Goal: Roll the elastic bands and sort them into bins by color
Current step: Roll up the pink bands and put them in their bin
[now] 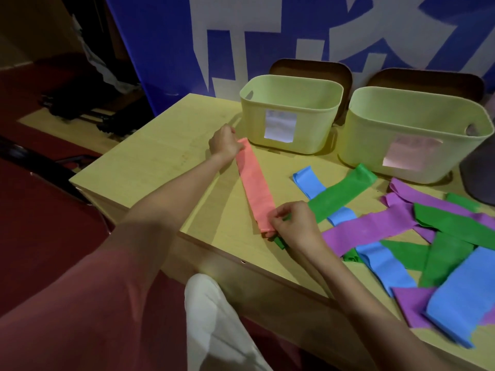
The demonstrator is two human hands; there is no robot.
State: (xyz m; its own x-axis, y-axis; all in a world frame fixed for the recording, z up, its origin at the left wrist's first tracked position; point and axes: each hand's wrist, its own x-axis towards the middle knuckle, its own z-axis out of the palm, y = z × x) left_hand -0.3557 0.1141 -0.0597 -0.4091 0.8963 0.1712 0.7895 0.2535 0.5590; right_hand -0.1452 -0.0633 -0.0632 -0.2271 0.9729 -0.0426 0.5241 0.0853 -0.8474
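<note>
A salmon-pink elastic band (255,187) lies stretched flat on the wooden table (166,159), running from far left to near right. My left hand (224,141) pinches its far end. Its near end is pinched by my right hand (293,223), where the band begins to curl over a bit of green band (280,242). A heap of green (340,195), blue (310,183) and purple (367,231) bands lies to the right. Two pale green bins stand at the back: the left bin (289,117) with a white label, the right bin (409,135) with a pink label.
A dark grey object (479,172) sits at the right edge beside the right bin. Two brown chair backs (310,68) stand behind the bins, before a blue and white banner. The table's near edge runs just under my right forearm. My white-clad knee (211,317) is below it.
</note>
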